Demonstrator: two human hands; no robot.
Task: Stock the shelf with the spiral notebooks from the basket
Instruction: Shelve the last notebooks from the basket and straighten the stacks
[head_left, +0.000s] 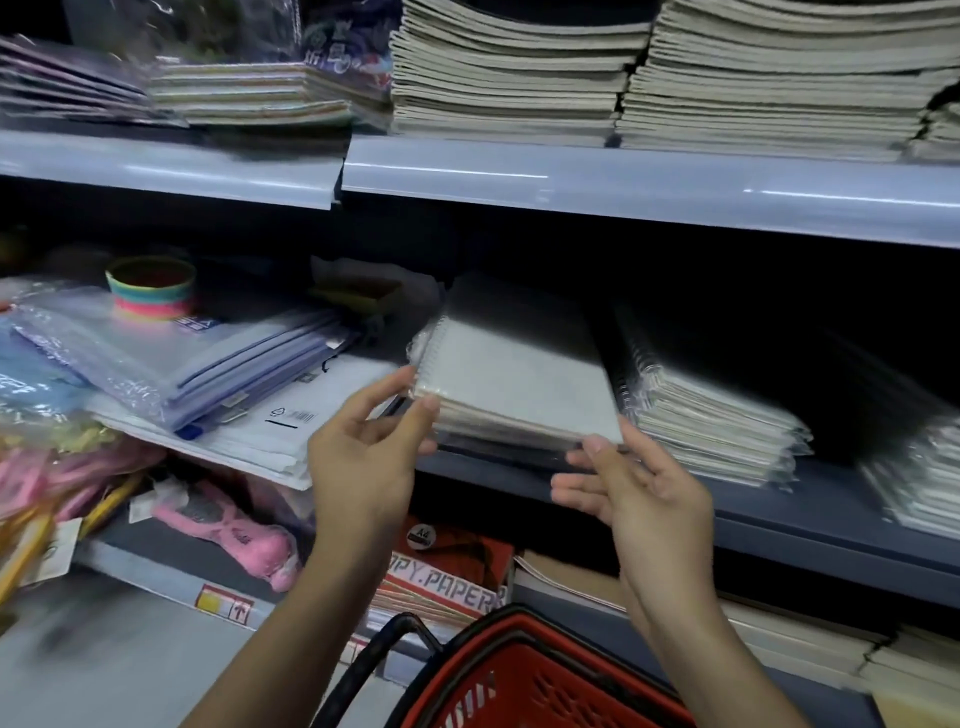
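Your left hand (363, 457) and right hand (639, 488) pinch wrapped white spiral notebook stack (519, 384), frame centre, over grey metal shelf (779, 499); red plastic basket (524, 675) contents unseen.

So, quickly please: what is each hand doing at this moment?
Left hand: pinches the near-left corner of the spiral notebooks.
Right hand: thumb on their near-right corner, fingers below; holding.

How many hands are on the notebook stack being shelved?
2. The left hand pinches the near left corner of the notebook stack; the right hand holds its near right corner. No other hands are in view.
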